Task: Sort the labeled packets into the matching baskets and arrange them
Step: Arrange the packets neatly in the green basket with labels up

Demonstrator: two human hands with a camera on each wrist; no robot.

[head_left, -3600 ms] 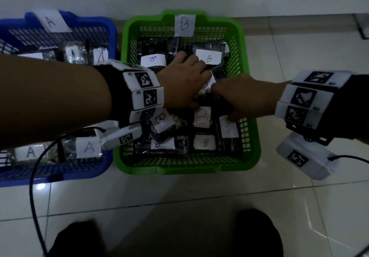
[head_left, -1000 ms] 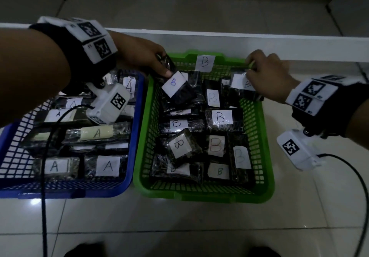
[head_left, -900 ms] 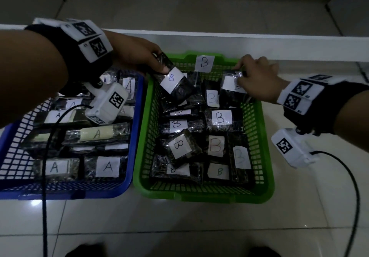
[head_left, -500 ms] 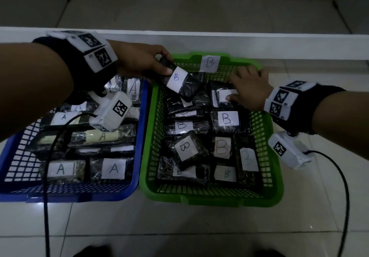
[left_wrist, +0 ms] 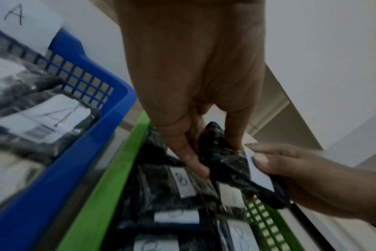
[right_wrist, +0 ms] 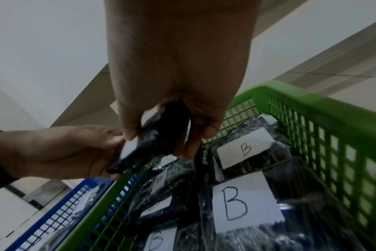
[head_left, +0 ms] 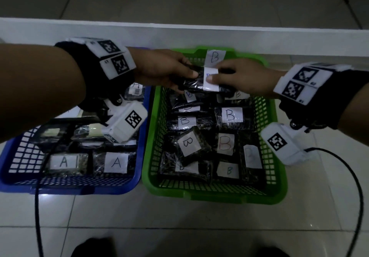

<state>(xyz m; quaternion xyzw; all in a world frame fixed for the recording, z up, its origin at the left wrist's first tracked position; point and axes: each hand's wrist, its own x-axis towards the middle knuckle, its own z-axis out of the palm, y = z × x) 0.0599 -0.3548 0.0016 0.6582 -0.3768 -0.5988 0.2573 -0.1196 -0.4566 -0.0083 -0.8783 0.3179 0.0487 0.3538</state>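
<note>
Dark plastic packet (head_left: 196, 82) with a white paper label, held level above the far end of the green basket (head_left: 215, 196), gripped at its two ends. Green basket: marked B, filled with dark packets labelled B. Blue basket (head_left: 79, 189), just beside it on the floor: packets labelled A.

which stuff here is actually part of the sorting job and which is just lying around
Part of the job:
- dark plastic packet with white label, gripped by left hand and right hand
- green plastic mesh basket marked B
- blue plastic mesh basket holding A packets

Just there:
- black cables
- white ledge
</note>
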